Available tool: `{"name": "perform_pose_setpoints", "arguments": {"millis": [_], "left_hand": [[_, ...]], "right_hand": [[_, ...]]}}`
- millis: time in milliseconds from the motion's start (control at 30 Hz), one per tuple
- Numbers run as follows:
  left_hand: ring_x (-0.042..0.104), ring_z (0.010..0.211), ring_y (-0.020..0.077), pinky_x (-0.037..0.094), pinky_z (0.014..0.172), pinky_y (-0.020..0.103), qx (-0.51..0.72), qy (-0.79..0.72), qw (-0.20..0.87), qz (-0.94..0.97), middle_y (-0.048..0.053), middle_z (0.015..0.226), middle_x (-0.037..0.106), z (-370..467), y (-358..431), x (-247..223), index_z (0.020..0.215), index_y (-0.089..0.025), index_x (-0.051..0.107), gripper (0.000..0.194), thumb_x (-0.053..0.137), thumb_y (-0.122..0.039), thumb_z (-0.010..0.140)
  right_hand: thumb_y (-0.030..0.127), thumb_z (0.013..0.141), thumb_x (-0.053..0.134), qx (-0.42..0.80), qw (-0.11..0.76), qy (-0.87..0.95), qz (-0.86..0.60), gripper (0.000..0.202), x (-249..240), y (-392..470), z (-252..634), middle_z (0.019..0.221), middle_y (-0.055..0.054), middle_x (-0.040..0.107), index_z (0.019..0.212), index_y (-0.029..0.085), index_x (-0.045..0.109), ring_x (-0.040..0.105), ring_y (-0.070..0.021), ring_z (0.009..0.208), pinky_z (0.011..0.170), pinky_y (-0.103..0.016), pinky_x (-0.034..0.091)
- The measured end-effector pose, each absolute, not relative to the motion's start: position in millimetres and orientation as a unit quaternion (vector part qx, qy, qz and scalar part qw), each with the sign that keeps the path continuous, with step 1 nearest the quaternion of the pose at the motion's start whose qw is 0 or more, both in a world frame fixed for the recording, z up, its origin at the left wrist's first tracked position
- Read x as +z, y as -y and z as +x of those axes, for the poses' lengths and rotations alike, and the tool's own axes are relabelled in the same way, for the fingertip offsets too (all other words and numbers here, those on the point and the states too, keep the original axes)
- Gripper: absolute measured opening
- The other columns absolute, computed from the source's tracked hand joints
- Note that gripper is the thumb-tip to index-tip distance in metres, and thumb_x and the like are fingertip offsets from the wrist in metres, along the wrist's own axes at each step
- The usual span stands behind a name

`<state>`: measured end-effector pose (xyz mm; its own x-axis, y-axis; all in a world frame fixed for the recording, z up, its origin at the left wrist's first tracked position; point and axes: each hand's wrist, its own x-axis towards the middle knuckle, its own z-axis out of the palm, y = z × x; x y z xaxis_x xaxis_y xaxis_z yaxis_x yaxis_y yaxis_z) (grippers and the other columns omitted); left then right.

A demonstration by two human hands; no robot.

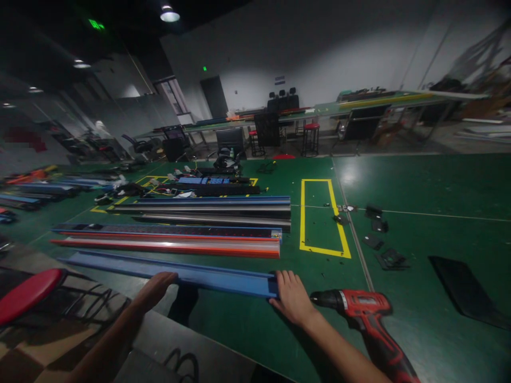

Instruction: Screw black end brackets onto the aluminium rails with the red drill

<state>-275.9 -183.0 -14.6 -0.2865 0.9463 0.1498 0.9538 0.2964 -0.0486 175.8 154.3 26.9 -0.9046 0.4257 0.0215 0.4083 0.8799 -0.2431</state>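
A long blue channel-shaped profile (227, 279) lies along the near side of the green table. My left hand (158, 287) is closed over its near edge, left of the middle. At its right end, my right hand (293, 295) is wrapped round the tip, with the thumb at the near side and the fingers over the far edge. Just right of that hand rests a red and black cordless drill (365, 303), its chuck pointing at my wrist. Behind the blue piece lie an orange-red profile (167, 244) and a blue-edged profile with a dark strip inside (199, 230).
More blue and dark profiles (215, 207) lie farther back, with wires beyond. Yellow tape (302, 213) marks a rectangle on the table. Small black parts (373, 242) and a black flat panel (465, 290) are at the right. A red stool (34, 292) stands at the left.
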Motion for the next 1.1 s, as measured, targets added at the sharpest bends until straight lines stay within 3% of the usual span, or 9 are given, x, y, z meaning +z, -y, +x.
{"name": "perform_pose_setpoints", "arguments": {"millis": [233,367,433,567,767,1100], "left_hand": [[0.07,0.077,0.022,0.056,0.075,0.033,-0.054,0.798,0.123,-0.588,0.006,0.084,0.075,-271,185,-35,0.088,-0.023,0.069,0.033,0.043,-0.003,0.084],[0.069,0.091,0.026,0.055,0.086,0.039,-0.046,0.818,0.161,-0.55,0.008,0.096,0.074,-263,188,-51,0.098,-0.023,0.068,0.035,0.043,-0.003,0.083],[0.068,0.097,0.0281,0.054,0.092,0.042,-0.035,0.826,0.18,-0.533,0.009,0.1,0.073,-259,189,-56,0.102,-0.022,0.067,0.034,0.043,-0.005,0.085],[0.065,0.103,0.031,0.051,0.098,0.045,-0.026,0.824,0.199,-0.53,0.011,0.103,0.072,-253,189,-59,0.105,-0.022,0.066,0.033,0.044,-0.006,0.086],[0.063,0.104,0.0312,0.05,0.099,0.047,-0.04,0.837,0.2,-0.508,0.009,0.101,0.069,-243,184,-55,0.105,-0.024,0.065,0.034,0.044,-0.006,0.084],[0.065,0.099,0.03,0.051,0.097,0.046,-0.052,0.823,0.205,-0.527,0.008,0.098,0.069,-246,184,-56,0.102,-0.025,0.064,0.03,0.045,-0.009,0.085]], "right_hand": [[0.044,0.092,0.071,0.162,0.042,0.961,-0.22,0.071,24,-153,178,0.141,-0.023,0.063,0.151,0.008,0.053,0.055,-0.0394,0.126,0.11,-0.052,0.043],[0.057,0.091,0.07,0.232,0.03,0.95,-0.207,0.081,40,-160,181,0.143,-0.022,0.06,0.153,0.009,0.051,0.055,-0.0392,0.128,0.112,-0.054,0.042],[0.062,0.096,0.063,0.257,0.054,0.944,-0.202,0.076,50,-170,178,0.145,-0.02,0.059,0.153,0.013,0.052,0.056,-0.0364,0.127,0.111,-0.051,0.044],[0.05,0.103,0.053,0.214,0.104,0.946,-0.219,0.062,59,-200,151,0.157,-0.018,0.053,0.155,0.015,0.051,0.047,-0.0357,0.142,0.117,-0.05,0.039],[0.046,0.108,0.04,0.169,0.06,0.962,-0.208,0.071,43,-237,95,0.171,-0.023,0.036,0.164,0.003,0.035,0.031,-0.0342,0.159,0.128,-0.049,0.025],[0.042,0.11,0.032,0.149,0.047,0.962,-0.226,0.066,37,-233,91,0.166,-0.024,0.044,0.162,0.003,0.041,0.036,-0.036,0.156,0.128,-0.053,0.023]]}}
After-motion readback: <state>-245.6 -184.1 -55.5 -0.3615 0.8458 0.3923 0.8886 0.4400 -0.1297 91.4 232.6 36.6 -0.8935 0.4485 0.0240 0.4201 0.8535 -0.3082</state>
